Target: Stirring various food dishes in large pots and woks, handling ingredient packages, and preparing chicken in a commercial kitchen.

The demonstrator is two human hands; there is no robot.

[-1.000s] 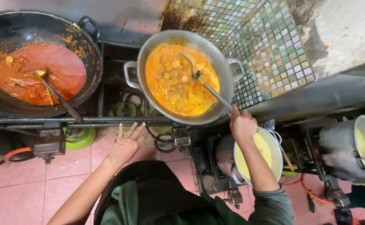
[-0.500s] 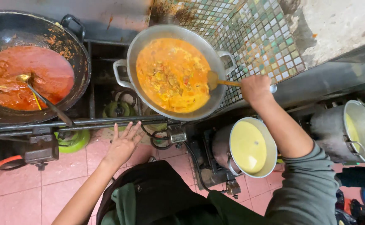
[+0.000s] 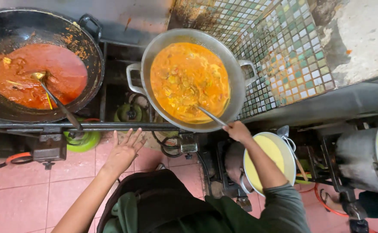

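Right hand: closed round the handle of a long metal ladle, at the near rim of the pan.
Ladle bowl: sunk in orange curry.
Round two-handled metal pan: on the burner frame, middle.
Left hand: empty, fingers spread, just below the black front rail.
Black wok of red sauce: left end, a spoon resting in it.
Steel pot of yellow liquid: low, beside the right forearm.

left hand open, fingers spread | right hand grip closed
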